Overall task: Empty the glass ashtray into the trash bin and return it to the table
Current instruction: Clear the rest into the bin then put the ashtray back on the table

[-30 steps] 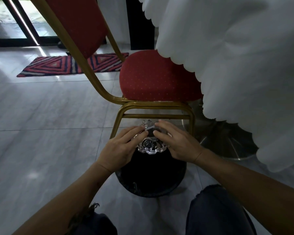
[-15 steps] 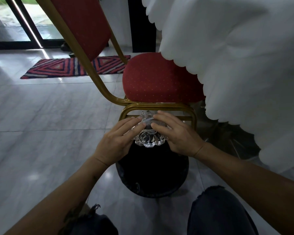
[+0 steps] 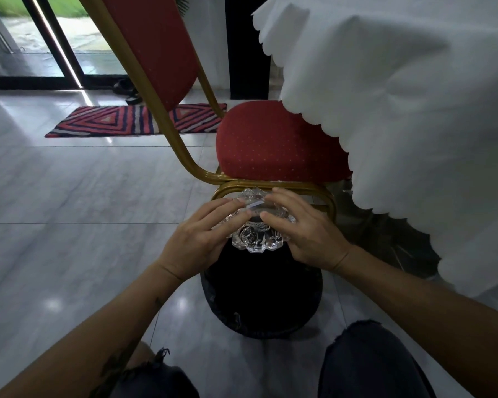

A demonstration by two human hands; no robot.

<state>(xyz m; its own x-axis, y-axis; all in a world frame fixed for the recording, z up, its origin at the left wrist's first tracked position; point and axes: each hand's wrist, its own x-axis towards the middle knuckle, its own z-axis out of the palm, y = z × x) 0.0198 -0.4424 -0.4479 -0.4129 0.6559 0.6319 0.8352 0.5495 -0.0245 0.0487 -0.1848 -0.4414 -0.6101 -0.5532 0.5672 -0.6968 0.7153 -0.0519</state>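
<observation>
A scalloped clear glass ashtray (image 3: pixel 256 239) is held tipped over, its underside towards me, above the far rim of a round black trash bin (image 3: pixel 259 300) on the floor. My left hand (image 3: pixel 199 237) grips its left side and my right hand (image 3: pixel 302 228) its right side, fingers spread over the top. What lies inside the bin is lost in darkness. The table shows only as a white scalloped tablecloth (image 3: pixel 400 110) hanging at the right.
A red-cushioned chair with a gold frame (image 3: pixel 270 145) stands right behind the bin, its front rail just past the ashtray. A striped red mat (image 3: pixel 133 122) lies on the grey tiled floor by glass doors. My knees are at the bottom edge.
Both hands have lifted the ashtray a little, away from the bin's mouth and closer to the chair's front rail. The grip is the same.
</observation>
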